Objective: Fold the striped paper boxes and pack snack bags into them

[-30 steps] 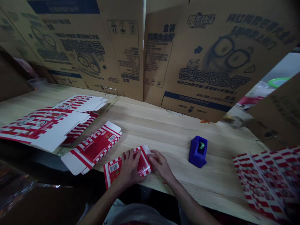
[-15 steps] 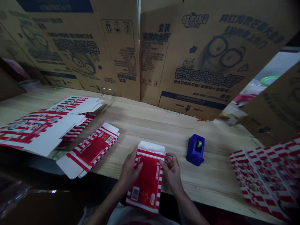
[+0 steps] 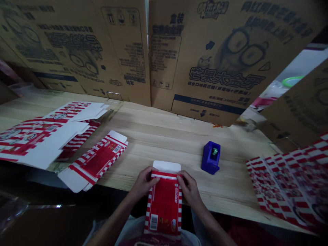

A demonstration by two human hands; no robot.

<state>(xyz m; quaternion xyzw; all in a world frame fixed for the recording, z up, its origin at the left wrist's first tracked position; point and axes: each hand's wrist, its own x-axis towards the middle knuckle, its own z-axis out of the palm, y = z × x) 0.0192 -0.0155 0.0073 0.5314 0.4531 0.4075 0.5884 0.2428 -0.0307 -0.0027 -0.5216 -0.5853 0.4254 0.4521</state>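
Note:
A red box with striped white edges (image 3: 164, 200) is held against the table's front edge, its white top flap sticking up at the far end. My left hand (image 3: 144, 182) grips its upper left corner, thumb on the front panel. On the upper right corner my right hand (image 3: 189, 187) is closed, thumb on the front and fingers at the side. Farther left lies a similar red carton (image 3: 98, 160), flattened, with white end flaps out. A blue tape dispenser (image 3: 210, 158) stands right of my right hand.
Flat striped carton sheets (image 3: 55, 140) are piled at the left. More red-and-white striped packaging (image 3: 287, 188) stands at the right edge. Large cardboard boxes (image 3: 205, 61) form a wall along the back of the wooden table (image 3: 153, 133). A wire staple-like handle (image 3: 114, 97) lies near it.
My hands have moved to the box's upper corners, and the box now stands straighter, a little lower. My right hand has closed on its edge. The view has shifted slightly.

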